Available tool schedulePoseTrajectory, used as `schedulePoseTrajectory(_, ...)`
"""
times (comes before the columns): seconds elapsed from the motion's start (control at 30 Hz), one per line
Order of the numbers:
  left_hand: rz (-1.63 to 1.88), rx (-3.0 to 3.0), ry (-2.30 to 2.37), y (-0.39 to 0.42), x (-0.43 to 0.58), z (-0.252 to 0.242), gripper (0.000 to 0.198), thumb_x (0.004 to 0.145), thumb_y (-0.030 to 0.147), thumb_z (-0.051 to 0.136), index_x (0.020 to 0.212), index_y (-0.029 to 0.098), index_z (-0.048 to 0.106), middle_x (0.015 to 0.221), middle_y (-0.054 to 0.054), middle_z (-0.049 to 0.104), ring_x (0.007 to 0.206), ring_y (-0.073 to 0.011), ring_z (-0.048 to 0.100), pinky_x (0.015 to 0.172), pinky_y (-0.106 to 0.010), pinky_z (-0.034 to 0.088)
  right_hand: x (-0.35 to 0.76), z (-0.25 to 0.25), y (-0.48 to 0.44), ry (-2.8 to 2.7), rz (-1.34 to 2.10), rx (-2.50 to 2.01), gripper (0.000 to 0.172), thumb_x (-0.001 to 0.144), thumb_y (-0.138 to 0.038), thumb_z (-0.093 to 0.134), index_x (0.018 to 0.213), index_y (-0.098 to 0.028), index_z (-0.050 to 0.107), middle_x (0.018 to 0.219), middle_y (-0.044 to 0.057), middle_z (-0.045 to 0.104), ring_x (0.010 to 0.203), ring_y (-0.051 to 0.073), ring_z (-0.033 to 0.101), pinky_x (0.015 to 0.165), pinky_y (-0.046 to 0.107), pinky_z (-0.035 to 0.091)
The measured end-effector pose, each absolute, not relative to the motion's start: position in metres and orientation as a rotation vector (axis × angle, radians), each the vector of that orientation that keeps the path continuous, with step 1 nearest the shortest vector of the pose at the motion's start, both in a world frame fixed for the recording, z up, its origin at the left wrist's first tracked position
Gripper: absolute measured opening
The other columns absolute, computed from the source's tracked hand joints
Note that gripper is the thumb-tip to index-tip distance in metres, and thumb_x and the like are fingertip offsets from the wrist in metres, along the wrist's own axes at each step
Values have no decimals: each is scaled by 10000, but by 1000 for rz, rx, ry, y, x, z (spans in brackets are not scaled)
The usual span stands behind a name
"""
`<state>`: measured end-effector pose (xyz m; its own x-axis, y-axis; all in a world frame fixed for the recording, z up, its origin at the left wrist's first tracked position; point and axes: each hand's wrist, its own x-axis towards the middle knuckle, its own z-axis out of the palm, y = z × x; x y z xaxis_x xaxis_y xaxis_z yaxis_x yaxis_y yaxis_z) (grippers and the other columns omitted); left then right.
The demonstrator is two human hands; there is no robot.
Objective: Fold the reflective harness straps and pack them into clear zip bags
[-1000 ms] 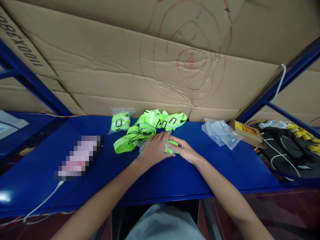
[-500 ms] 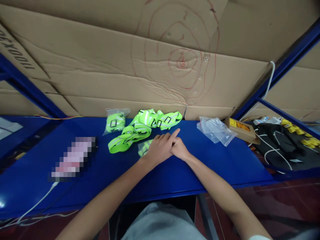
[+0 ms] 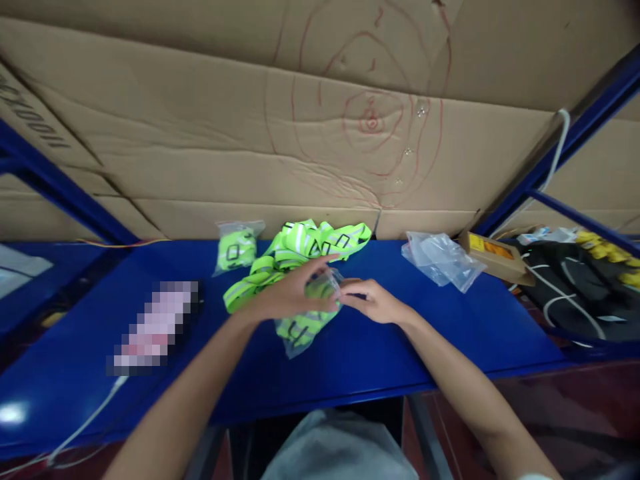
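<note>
A clear plastic bag (image 3: 300, 329) with a folded neon green strap inside lies tilted on the blue table, its upper end between my hands. My left hand (image 3: 290, 291) is at the bag's upper left, thumb and fingers spread around its edge. My right hand (image 3: 373, 300) pinches the bag's upper right corner between thumb and fingers. Behind my left hand lies a loose pile of neon green straps (image 3: 305, 238) with grey stripes and black buckles. Another bagged green strap (image 3: 237, 249) sits to the left of the pile.
Clear empty bags (image 3: 443, 260) lie at the right, beside a small cardboard box (image 3: 495, 257). A pixelated pink object (image 3: 157, 323) with a white cable is on the left of the blue table (image 3: 400, 360). A cardboard wall (image 3: 200, 133) stands behind.
My hands, pressed together before, have come apart. The bag with the green strap, mostly covered earlier, now shows between them, nearer to me. The view has shifted slightly.
</note>
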<state>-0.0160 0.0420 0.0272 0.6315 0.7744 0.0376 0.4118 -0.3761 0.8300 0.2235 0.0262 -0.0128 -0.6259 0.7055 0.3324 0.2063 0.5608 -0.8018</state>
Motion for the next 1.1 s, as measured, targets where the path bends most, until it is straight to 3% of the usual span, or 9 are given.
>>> schedulePoseTrajectory(0.07, 497, 1694, 881, 50, -26, 22, 1015, 712, 541, 851, 1567, 261, 381, 1415, -131, 599, 1288, -322, 586, 1044, -413, 491, 225, -5, 24, -2241, 972, -678, 286, 1045, -367, 530, 1166, -197, 725, 1113, 67, 770, 1043, 187, 698, 1081, 389, 458)
schedulePoseTrajectory(0.17, 443, 1398, 784, 50, -26, 5, 773, 726, 528, 844, 1379, 190, 605, 1247, -120, 713, 1166, -301, 662, 950, -361, 534, 232, 0, 22, -2352, 1024, -709, 321, 1059, -340, 510, 1335, -220, 619, 1140, 53, 760, 1061, 170, 704, 1195, 468, 330)
schedulePoseTrajectory(0.27, 561, 1290, 827, 41, -18, -7, 731, 729, 525, 843, 1347, 198, 628, 1208, -109, 738, 1061, -289, 709, 873, -347, 562, 238, -4, 21, -2285, 994, -765, 370, 991, -405, 640, 1306, -211, 627, 1198, 91, 742, 1128, 206, 690, 1138, 444, 381)
schedulePoseTrajectory(0.47, 716, 1003, 808, 35, -15, -11, 600, 737, 600, 819, 1182, 202, 761, 1108, -137, 774, 984, -326, 741, 876, -430, 593, 235, -6, 14, -2203, 838, -744, 164, 962, -374, 682, 916, -226, 736, 1203, 94, 686, 1209, 238, 599, 1099, 448, 376)
schedulePoseTrajectory(0.67, 724, 1066, 990, 33, -13, -18, 514, 751, 625, 798, 976, 162, 796, 885, -102, 779, 766, -244, 710, 698, -324, 568, 231, -14, 6, -2326, 864, -822, 198, 958, -383, 685, 880, -204, 722, 1224, 78, 610, 1203, 220, 543, 1104, 434, 341)
schedulePoseTrajectory(0.8, 838, 1147, 1056, 33, -8, -18, 560, 782, 674, 744, 1051, 183, 775, 920, -71, 767, 793, -215, 671, 692, -278, 533, 228, -24, 9, -2072, 808, -904, 201, 952, -403, 688, 910, -207, 709, 1093, 68, 600, 1067, 191, 589, 1002, 365, 443)
schedulePoseTrajectory(0.9, 930, 1224, 1105, 33, -5, -18, 579, 818, 711, 680, 1067, 195, 765, 917, -60, 754, 818, -212, 654, 714, -269, 517, 234, -25, 13, -1934, 817, -974, 242, 931, -441, 708, 984, -205, 722, 1142, 88, 570, 1117, 199, 591, 981, 339, 480)
schedulePoseTrajectory(1.0, 932, 1296, 1099, 33, -5, -19, 587, 835, 728, 645, 1026, 188, 774, 942, -67, 752, 872, -222, 653, 766, -269, 510, 241, -23, 17, -2087, 1000, -833, 262, 946, -425, 691, 1070, -198, 737, 1162, 99, 644, 1140, 201, 623, 1012, 343, 479)
schedulePoseTrajectory(1.1, 912, 1327, 1108, 36, -8, -19, 595, 812, 735, 664, 982, 177, 784, 901, -67, 744, 822, -225, 643, 739, -282, 512, 245, -20, 16, -2155, 1191, -736, 276, 955, -419, 679, 1073, -179, 748, 1002, 75, 736, 936, 179, 685, 857, 305, 521)
